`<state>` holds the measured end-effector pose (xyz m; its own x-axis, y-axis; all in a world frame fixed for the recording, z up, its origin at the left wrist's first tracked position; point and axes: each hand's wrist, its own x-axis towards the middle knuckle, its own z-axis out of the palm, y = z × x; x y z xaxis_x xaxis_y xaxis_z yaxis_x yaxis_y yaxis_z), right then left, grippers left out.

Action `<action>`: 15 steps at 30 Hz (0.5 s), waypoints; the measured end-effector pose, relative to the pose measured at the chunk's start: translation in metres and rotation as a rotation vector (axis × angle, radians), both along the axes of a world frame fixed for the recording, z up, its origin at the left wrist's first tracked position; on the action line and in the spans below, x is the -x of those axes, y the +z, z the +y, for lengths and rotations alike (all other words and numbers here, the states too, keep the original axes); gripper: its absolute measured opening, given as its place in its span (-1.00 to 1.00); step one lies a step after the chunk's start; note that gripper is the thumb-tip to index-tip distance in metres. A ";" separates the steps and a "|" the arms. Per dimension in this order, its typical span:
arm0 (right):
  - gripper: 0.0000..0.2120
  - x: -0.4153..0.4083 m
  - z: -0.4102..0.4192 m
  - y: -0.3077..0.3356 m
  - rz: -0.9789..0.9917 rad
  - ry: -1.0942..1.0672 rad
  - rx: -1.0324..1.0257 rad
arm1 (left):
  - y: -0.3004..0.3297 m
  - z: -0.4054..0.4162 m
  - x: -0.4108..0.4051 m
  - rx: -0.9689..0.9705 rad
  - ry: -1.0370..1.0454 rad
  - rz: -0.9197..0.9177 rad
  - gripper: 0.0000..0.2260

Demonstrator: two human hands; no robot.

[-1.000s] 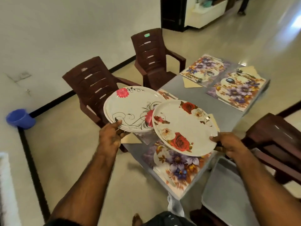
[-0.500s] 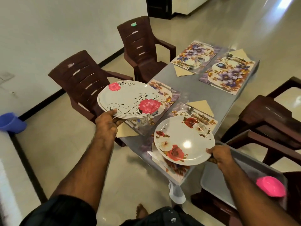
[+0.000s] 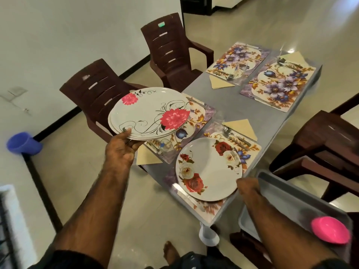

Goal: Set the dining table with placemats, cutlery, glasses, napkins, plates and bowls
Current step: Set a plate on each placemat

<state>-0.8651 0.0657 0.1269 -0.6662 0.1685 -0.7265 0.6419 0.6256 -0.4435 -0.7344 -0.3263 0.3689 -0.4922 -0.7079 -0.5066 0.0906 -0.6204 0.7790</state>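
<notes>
Plate with red and white roses (image 3: 208,169) lay flat on near right placemat (image 3: 208,207), at near end of grey surface (image 3: 229,101). Right hand (image 3: 247,188) sat at that plate's near right rim, touching it; blurred, so cannot tell whether fingers were grasping or released. Left hand (image 3: 121,150) held stack of plates with pink flowers (image 3: 148,112) by its near edge, thumb on top and fingers clenched beneath, tilted above near left placemat (image 3: 194,121). Fork and knife (image 3: 234,137) rested on far part of near right placemat, just beside folded yellow napkin (image 3: 240,129). Clear glass (image 3: 165,145) stood on near left placemat, under the stack, another yellow napkin (image 3: 146,157) beside it. Two more floral placemats (image 3: 277,83) lay at far end, with cutlery and napkins. Grey tray (image 3: 287,197) sat to near right, holding pink bowl (image 3: 330,230). Brown chairs (image 3: 171,53) stood along left side.
</notes>
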 end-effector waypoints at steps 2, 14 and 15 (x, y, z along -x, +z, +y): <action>-0.63 0.015 0.002 -0.004 0.040 0.060 -0.145 | -0.003 0.003 0.002 0.004 0.010 -0.001 -0.87; -0.66 0.007 0.042 -0.017 -0.039 0.037 -0.207 | -0.001 0.018 0.028 -0.010 0.022 0.014 -0.90; -0.63 0.005 0.037 -0.005 -0.039 0.054 -0.225 | 0.000 0.018 0.030 -0.009 0.023 0.016 -0.87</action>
<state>-0.8703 0.1029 0.1222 -0.6512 0.2938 -0.6998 0.6182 0.7402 -0.2645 -0.7641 -0.3078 0.3687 -0.4840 -0.7143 -0.5055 0.1168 -0.6252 0.7717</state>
